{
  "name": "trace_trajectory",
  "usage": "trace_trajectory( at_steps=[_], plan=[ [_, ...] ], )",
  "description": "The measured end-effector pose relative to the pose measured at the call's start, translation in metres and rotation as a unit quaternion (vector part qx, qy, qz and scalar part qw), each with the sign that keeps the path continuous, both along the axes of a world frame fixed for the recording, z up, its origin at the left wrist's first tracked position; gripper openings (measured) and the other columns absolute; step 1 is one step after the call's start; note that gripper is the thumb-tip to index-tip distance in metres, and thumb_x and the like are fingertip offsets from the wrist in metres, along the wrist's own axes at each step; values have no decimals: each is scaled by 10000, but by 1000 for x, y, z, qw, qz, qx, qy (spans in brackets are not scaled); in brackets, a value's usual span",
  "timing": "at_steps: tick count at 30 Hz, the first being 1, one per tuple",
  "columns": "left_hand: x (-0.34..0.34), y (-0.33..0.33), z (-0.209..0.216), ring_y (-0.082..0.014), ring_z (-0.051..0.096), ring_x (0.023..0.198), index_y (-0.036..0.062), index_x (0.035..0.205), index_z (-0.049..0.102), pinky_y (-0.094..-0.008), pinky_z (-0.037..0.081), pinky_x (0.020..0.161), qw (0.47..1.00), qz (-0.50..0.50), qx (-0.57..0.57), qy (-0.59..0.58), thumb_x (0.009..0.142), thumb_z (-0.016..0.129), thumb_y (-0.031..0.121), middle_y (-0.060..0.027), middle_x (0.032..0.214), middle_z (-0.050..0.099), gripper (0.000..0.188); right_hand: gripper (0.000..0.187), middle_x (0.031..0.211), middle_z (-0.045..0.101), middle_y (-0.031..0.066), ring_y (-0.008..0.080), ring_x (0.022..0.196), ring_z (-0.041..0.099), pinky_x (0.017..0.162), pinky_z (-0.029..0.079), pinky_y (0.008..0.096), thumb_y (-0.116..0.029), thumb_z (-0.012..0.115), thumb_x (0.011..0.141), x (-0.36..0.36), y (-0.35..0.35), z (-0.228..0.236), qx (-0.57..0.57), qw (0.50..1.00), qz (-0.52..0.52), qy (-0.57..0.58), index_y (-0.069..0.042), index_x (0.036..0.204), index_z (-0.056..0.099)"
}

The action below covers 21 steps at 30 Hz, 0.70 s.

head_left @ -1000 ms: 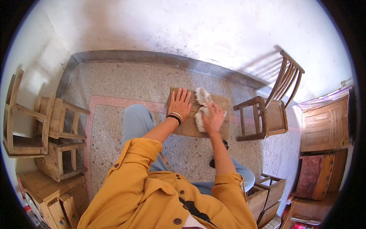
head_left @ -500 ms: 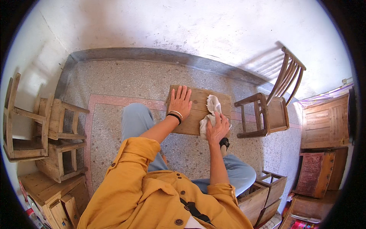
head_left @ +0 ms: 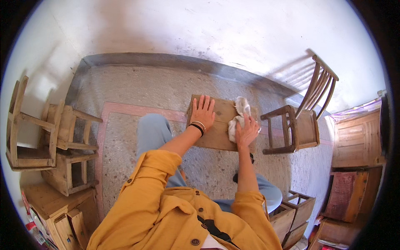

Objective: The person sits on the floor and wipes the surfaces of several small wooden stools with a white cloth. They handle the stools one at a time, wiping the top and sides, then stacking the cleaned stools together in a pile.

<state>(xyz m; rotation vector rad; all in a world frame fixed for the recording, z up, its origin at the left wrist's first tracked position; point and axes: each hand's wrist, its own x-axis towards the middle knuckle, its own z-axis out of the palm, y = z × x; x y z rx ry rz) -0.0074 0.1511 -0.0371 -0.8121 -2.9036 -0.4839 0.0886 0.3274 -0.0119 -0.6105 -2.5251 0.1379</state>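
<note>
Right hand (head_left: pixel 248 131) on white cloth (head_left: pixel 241 106), chair (head_left: pixel 306 128) just beside low wooden table (head_left: pixel 220 126)

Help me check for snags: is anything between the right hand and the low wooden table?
Yes: the white cloth lies under the right hand, on the right part of the low wooden table. Nothing visible comes between the left hand and that table.

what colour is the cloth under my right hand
The cloth is white, best seen in the head view.

Slat-backed wooden chair (head_left: pixel 307 128), wooden stools (head_left: pixel 66 125) at left, speckled floor (head_left: pixel 133 85), whitish wall (head_left: pixel 179 29)
</note>
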Motion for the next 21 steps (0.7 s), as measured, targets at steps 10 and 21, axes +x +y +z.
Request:
trace_trajectory(
  at_steps=[10, 21],
  plan=[
    [6, 16, 24, -368, 117, 1381, 113, 1390, 322, -620, 37, 1070, 997, 26, -27, -61, 910, 401, 307, -183, 1471, 204, 524, 498, 1139, 556, 48, 330, 1107, 477, 933, 367, 481, -227, 749, 641, 21, -24, -3, -32, 999, 33, 3, -213, 1121, 621],
    [5, 19, 13, -358, 104, 1388, 142, 1401, 329, -636, 33, 1065, 1000, 17, 0, -16, 930, 368, 333, -160, 1481, 203, 509, 433, 1108, 562, 58, 303, 1046, 502, 888, 401, 450, -234, 718, 687, -20, 22, -3, 14, 1000, 2, 28, -187, 1108, 630]
  ],
)
